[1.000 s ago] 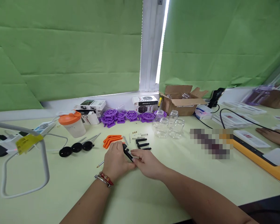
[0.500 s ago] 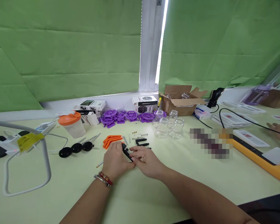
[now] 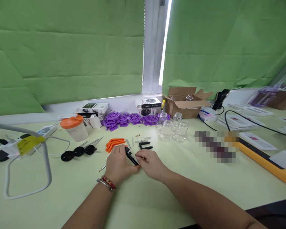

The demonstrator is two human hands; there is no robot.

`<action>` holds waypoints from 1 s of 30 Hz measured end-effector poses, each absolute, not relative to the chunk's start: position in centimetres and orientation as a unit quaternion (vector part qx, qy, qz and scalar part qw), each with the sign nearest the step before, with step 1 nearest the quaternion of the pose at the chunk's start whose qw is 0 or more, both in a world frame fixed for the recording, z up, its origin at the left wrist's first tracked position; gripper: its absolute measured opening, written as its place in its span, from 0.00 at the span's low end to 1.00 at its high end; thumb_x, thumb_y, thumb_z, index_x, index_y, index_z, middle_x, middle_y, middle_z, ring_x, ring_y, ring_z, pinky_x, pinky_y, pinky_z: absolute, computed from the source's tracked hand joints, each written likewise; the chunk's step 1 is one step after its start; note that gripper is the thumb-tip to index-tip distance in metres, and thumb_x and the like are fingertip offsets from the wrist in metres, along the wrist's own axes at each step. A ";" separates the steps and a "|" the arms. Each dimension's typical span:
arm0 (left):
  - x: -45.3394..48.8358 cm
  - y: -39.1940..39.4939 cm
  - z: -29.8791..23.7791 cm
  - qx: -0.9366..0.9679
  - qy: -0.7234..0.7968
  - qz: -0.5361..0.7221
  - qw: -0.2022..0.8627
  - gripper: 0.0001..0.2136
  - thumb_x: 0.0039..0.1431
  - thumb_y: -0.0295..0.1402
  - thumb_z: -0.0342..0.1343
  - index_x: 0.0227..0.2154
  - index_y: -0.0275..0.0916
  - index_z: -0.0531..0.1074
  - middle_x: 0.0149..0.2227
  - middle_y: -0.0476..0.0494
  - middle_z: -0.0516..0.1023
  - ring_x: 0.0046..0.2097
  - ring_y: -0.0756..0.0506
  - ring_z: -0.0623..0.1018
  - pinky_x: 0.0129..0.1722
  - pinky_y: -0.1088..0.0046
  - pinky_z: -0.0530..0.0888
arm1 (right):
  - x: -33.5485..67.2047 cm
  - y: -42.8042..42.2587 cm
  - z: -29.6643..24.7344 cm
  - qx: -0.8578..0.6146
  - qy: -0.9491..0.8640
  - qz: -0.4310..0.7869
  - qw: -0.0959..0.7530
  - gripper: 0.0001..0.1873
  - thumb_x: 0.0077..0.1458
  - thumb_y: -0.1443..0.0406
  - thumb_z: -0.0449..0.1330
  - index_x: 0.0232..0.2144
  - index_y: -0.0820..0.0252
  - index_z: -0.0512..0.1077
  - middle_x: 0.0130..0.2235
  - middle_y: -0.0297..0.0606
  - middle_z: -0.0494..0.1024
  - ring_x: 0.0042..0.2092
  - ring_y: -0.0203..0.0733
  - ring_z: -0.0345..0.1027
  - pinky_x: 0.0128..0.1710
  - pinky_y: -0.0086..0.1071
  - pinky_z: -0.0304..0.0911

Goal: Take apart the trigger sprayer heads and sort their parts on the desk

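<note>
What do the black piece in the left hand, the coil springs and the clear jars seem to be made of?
Black piece: probably plastic, from its smooth, dark surface. Coil springs: likely metal, being thin, greyish windings. Clear jars: glass or plastic, see-through with glossy highlights; I cannot tell which.

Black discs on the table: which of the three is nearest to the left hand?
The rightmost black disc is nearest to the left hand; the middle disc and leftmost disc lie farther left.
</note>
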State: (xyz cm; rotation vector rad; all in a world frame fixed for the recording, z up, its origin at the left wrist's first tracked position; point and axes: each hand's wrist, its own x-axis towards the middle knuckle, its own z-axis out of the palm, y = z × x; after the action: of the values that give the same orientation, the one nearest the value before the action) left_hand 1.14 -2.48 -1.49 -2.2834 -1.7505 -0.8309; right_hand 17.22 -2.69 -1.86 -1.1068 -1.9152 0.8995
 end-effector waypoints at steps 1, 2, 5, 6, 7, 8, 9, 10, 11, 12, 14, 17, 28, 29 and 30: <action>1.1 -2.5 -1.5 -0.761 -0.583 -0.276 0.074 0.26 0.34 0.47 0.60 0.37 0.37 0.64 0.35 0.39 0.72 0.40 0.36 0.73 0.38 0.61 0.71 | 17.2 -2.7 -1.9 -0.430 -0.748 0.347 0.368 0.12 0.54 0.69 0.51 0.22 0.61 0.70 0.27 0.35 0.70 0.31 0.37 0.62 0.31 0.27 0.56; 1.1 -2.5 -1.5 -0.761 -0.584 -0.274 0.074 0.26 0.34 0.46 0.60 0.36 0.37 0.64 0.35 0.39 0.72 0.40 0.36 0.73 0.37 0.61 0.71 | 17.2 -2.8 -1.9 -0.425 -0.752 0.345 0.366 0.13 0.53 0.69 0.50 0.21 0.61 0.70 0.27 0.35 0.69 0.31 0.36 0.62 0.31 0.27 0.55; 1.2 -2.5 -1.4 -0.763 -0.583 -0.270 0.074 0.25 0.34 0.46 0.60 0.36 0.37 0.64 0.34 0.38 0.72 0.39 0.37 0.73 0.37 0.61 0.71 | 17.1 -2.8 -1.9 -0.418 -0.755 0.343 0.371 0.13 0.54 0.69 0.50 0.20 0.61 0.69 0.26 0.34 0.68 0.31 0.36 0.61 0.31 0.27 0.55; 1.2 -2.5 -1.4 -0.763 -0.582 -0.271 0.075 0.26 0.34 0.46 0.59 0.36 0.36 0.64 0.35 0.38 0.72 0.39 0.36 0.73 0.37 0.61 0.71 | 17.0 -2.8 -1.9 -0.426 -0.748 0.344 0.375 0.13 0.53 0.69 0.50 0.20 0.61 0.69 0.26 0.34 0.68 0.30 0.36 0.61 0.31 0.27 0.55; 1.3 -2.5 -1.4 -0.763 -0.581 -0.272 0.076 0.27 0.34 0.47 0.59 0.37 0.36 0.64 0.35 0.38 0.72 0.40 0.36 0.73 0.37 0.61 0.71 | 17.0 -2.7 -1.9 -0.436 -0.740 0.347 0.375 0.13 0.53 0.68 0.50 0.20 0.61 0.69 0.25 0.34 0.68 0.30 0.36 0.61 0.31 0.27 0.55; 1.3 -2.5 -1.4 -0.763 -0.580 -0.274 0.076 0.27 0.33 0.47 0.59 0.37 0.36 0.64 0.35 0.38 0.72 0.40 0.36 0.73 0.37 0.62 0.71 | 17.0 -2.7 -1.8 -0.445 -0.734 0.351 0.374 0.13 0.53 0.68 0.51 0.19 0.61 0.69 0.25 0.34 0.68 0.29 0.35 0.60 0.30 0.27 0.54; 1.2 -2.5 -1.4 -0.764 -0.579 -0.275 0.076 0.26 0.33 0.46 0.59 0.37 0.37 0.64 0.35 0.38 0.72 0.39 0.37 0.73 0.37 0.62 0.71 | 17.0 -2.7 -1.8 -0.448 -0.731 0.356 0.373 0.13 0.52 0.67 0.51 0.19 0.61 0.69 0.25 0.34 0.68 0.29 0.35 0.60 0.29 0.27 0.54; 1.2 -2.5 -1.5 -0.764 -0.579 -0.275 0.075 0.26 0.33 0.45 0.60 0.37 0.37 0.63 0.34 0.39 0.72 0.39 0.37 0.73 0.37 0.62 0.71 | 17.0 -2.7 -1.8 -0.447 -0.728 0.360 0.375 0.13 0.52 0.67 0.52 0.19 0.61 0.69 0.24 0.34 0.68 0.29 0.35 0.60 0.29 0.27 0.53; 1.2 -2.5 -1.5 -0.763 -0.580 -0.275 0.074 0.26 0.33 0.45 0.60 0.36 0.37 0.63 0.34 0.39 0.72 0.39 0.37 0.73 0.37 0.62 0.71 | 17.0 -2.7 -1.9 -0.445 -0.724 0.365 0.380 0.13 0.52 0.66 0.52 0.19 0.61 0.69 0.24 0.34 0.69 0.29 0.36 0.60 0.29 0.27 0.53; 1.2 -2.5 -1.5 -0.763 -0.580 -0.276 0.073 0.26 0.33 0.46 0.60 0.36 0.37 0.63 0.34 0.39 0.72 0.39 0.37 0.73 0.37 0.62 0.71 | 17.0 -2.6 -1.9 -0.447 -0.716 0.371 0.388 0.13 0.52 0.66 0.52 0.19 0.61 0.69 0.24 0.34 0.69 0.29 0.35 0.60 0.29 0.27 0.53; 1.3 -2.5 -1.6 -0.762 -0.580 -0.280 0.070 0.28 0.32 0.48 0.60 0.37 0.37 0.63 0.35 0.39 0.72 0.39 0.37 0.73 0.37 0.62 0.71 | 16.9 -2.5 -2.2 -0.461 -0.686 0.401 0.395 0.13 0.51 0.63 0.53 0.18 0.61 0.69 0.22 0.33 0.67 0.27 0.35 0.59 0.27 0.27 0.51; 1.5 -2.6 -1.5 -0.763 -0.577 -0.285 0.064 0.27 0.32 0.45 0.60 0.37 0.38 0.63 0.36 0.39 0.72 0.40 0.37 0.72 0.37 0.62 0.71 | 16.2 -2.3 -2.9 -0.485 -0.610 0.504 0.372 0.16 0.50 0.60 0.54 0.16 0.62 0.68 0.18 0.31 0.65 0.23 0.32 0.55 0.24 0.27 0.49; 1.5 -2.7 -1.3 -0.767 -0.566 -0.294 0.073 0.30 0.32 0.48 0.61 0.39 0.35 0.64 0.37 0.37 0.72 0.41 0.37 0.72 0.37 0.61 0.71 | 15.7 -2.2 -3.0 -0.429 -0.386 0.700 0.421 0.19 0.37 0.53 0.66 0.24 0.64 0.71 0.23 0.36 0.74 0.26 0.38 0.68 0.28 0.32 0.61; 1.5 -2.7 -1.2 -0.767 -0.565 -0.294 0.073 0.31 0.32 0.48 0.61 0.39 0.35 0.64 0.37 0.37 0.72 0.41 0.36 0.72 0.38 0.61 0.71 | 15.7 -2.2 -3.1 -0.429 -0.373 0.715 0.406 0.21 0.37 0.51 0.66 0.24 0.65 0.71 0.24 0.38 0.75 0.25 0.37 0.68 0.27 0.32 0.61; 1.5 -2.8 -1.2 -0.768 -0.565 -0.294 0.072 0.31 0.32 0.48 0.61 0.39 0.35 0.64 0.37 0.37 0.72 0.40 0.37 0.72 0.38 0.61 0.71 | 15.7 -2.2 -3.1 -0.431 -0.366 0.722 0.399 0.22 0.37 0.51 0.66 0.24 0.65 0.72 0.25 0.39 0.76 0.25 0.37 0.67 0.27 0.33 0.61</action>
State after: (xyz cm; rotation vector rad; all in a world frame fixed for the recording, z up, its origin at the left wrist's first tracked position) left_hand 1.53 -2.76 -1.18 -2.3070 -1.6966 -0.8849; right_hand 15.70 -2.16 -3.09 -1.0898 -0.9275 1.8274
